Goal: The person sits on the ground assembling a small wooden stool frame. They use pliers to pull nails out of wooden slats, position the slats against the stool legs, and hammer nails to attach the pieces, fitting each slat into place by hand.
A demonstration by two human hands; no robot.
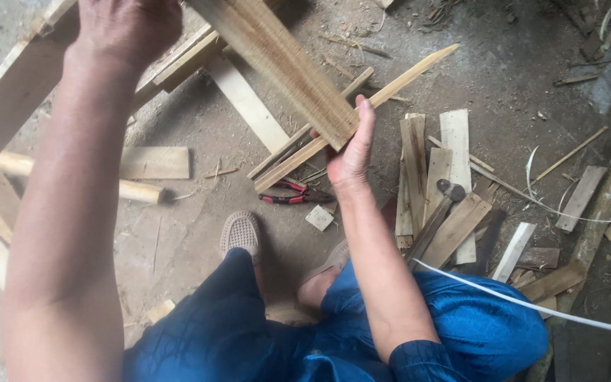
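— Starting with the big things: what lies under it all?

— A dirt floor [199, 134] strewn with sawdust and offcuts. At far left a pale beam [8, 99] slants up out of view, and a round pole [136, 191] lies below it.

— And the person?

— Seated or crouched, in blue trousers [249, 339], one shoe [240, 232] flat on the floor between the arms.

— What is in hand?

— A board [284, 67], rough-sawn, running from the top centre down to the right. The right hand [351, 152] takes its lower end, thumb up along the edge, fingers clamped on the board from behind; the fingers themselves are mostly hidden. The left hand [127, 27] is at the top left, on the wood near the board's upper end; its fingers are out of sight, so I cannot tell how they stand.

— Anything touching the board?

— A pointed strip [404, 74] crosses just under its lower end.

— Smaller things?

— A heap of short slats [454, 134] right of the right hand, with a hammer [436, 212] lying on it. A white band [532, 305] curves across the right knee. Red-handled pliers [288, 192] lie on the floor below the right hand, and a small wood block [319, 218] sits just beside them.
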